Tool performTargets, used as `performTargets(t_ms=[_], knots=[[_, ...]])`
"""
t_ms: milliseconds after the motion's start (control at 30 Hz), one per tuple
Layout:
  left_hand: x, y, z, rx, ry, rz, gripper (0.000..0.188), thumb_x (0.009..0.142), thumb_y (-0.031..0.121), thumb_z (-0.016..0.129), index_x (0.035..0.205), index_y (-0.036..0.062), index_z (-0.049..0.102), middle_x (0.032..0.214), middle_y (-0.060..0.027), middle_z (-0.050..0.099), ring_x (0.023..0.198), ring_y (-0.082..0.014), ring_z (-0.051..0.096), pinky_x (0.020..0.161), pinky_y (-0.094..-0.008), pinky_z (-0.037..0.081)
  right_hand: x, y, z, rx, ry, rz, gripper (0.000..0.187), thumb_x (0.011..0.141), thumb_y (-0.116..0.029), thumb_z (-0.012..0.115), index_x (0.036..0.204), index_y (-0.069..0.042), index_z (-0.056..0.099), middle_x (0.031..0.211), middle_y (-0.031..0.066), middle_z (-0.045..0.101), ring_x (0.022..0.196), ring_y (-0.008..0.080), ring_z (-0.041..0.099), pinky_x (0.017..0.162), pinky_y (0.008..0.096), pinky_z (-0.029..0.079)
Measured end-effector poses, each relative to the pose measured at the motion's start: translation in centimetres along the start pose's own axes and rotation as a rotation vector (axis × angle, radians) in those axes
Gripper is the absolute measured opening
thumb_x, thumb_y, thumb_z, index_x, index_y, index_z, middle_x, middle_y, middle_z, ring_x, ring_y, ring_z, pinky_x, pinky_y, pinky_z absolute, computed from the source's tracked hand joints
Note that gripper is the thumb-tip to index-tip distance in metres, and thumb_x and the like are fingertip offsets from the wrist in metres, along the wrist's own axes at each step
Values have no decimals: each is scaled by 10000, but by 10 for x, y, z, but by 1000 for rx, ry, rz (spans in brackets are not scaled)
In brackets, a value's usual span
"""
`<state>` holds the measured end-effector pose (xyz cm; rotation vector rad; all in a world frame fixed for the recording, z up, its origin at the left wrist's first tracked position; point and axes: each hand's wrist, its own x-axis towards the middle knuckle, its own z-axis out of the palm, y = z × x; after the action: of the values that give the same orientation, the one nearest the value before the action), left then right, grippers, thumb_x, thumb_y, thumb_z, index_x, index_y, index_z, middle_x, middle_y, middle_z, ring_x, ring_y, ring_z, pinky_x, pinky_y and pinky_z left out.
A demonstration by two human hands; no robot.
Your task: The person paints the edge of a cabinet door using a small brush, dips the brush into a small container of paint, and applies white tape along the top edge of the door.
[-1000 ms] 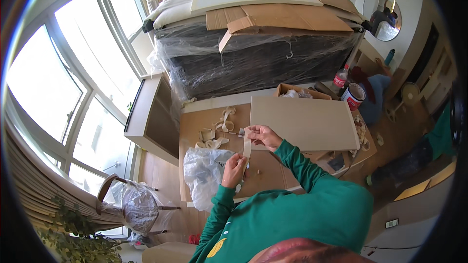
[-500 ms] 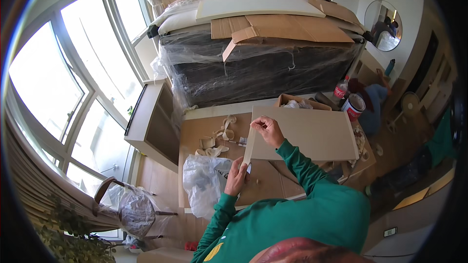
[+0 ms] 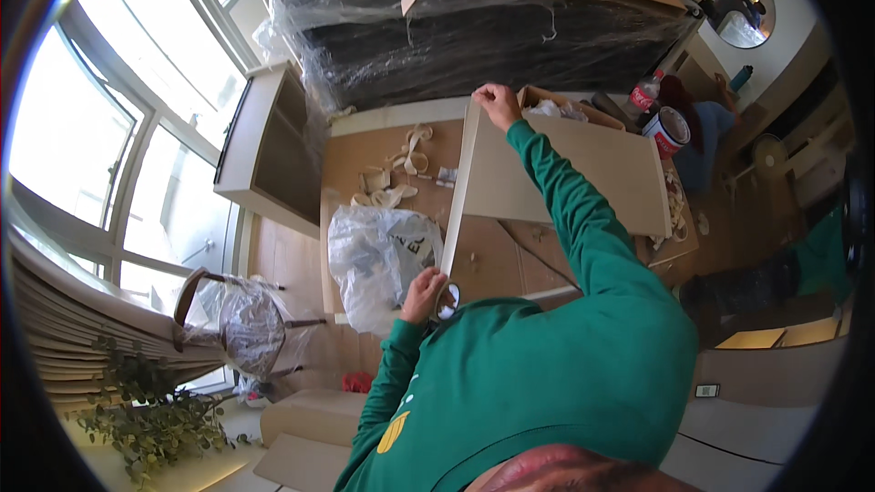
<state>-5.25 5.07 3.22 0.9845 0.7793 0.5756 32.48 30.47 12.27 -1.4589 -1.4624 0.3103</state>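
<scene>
Between my two hands a long pale strip [image 3: 461, 184] is stretched along the left edge of a beige board [image 3: 583, 169]. My right hand [image 3: 498, 107] pinches its far end by the board's far left corner. Closer to my body, my left hand [image 3: 423, 294] is closed at the near end, beside a round roll [image 3: 448, 301] that looks like tape. The strip runs past the board's near corner to this hand. Just left of the strip lies a crumpled white plastic bag [image 3: 374, 260], with cream strip offcuts [image 3: 415, 150] beyond it.
Brown cardboard [image 3: 360, 141] covers the work surface. Behind stands a large plastic-wrapped dark piece [image 3: 474, 41]. A paint can [image 3: 667, 130] and a drink bottle [image 3: 645, 91] stand far right. At left are a cabinet [image 3: 264, 137] and a wrapped chair [image 3: 253, 328].
My right hand has moved away from my body along the board's left edge, and my left hand has drawn nearer. More strip now spans between them. The view has tilted down.
</scene>
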Motion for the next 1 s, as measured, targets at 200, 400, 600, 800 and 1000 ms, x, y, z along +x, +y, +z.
performTargets(t_ms=[200,400,600,800,1000], knots=[[16,35,25,-114,67,-164,249,1023,243,566,1027,-5,547,834,-207,713,721,-296,735,654,-373,604,-2,65,15,-149,-25,117,256,852,-273,756,872,-18,737,747,85,709,689,156,654,663,316,511],[35,17,37,-116,90,-87,308,1024,288,559,1023,-19,532,822,-240,708,718,-320,733,662,-382,611,10,73,31,-199,-82,125,265,815,-287,770,893,-34,765,818,121,738,750,218,692,732,342,533],[56,16,44,-190,95,-48,300,1026,286,556,1019,-14,541,818,-229,706,701,-313,728,651,-383,608,24,89,32,-260,-50,125,245,786,-316,774,825,-74,776,837,145,737,804,313,703,743,390,541],[54,30,44,-188,124,-93,290,1031,231,534,988,-53,568,951,-147,692,726,-275,730,647,-382,626,26,93,36,-317,-74,120,242,777,-342,783,833,-107,786,854,143,739,810,326,702,738,399,543],[57,20,38,-196,111,-123,294,1033,247,539,1003,-43,575,820,-196,710,666,-277,725,627,-367,616,25,88,37,-344,-82,195,237,772,-365,783,834,-137,789,861,137,740,820,328,702,718,408,542]])
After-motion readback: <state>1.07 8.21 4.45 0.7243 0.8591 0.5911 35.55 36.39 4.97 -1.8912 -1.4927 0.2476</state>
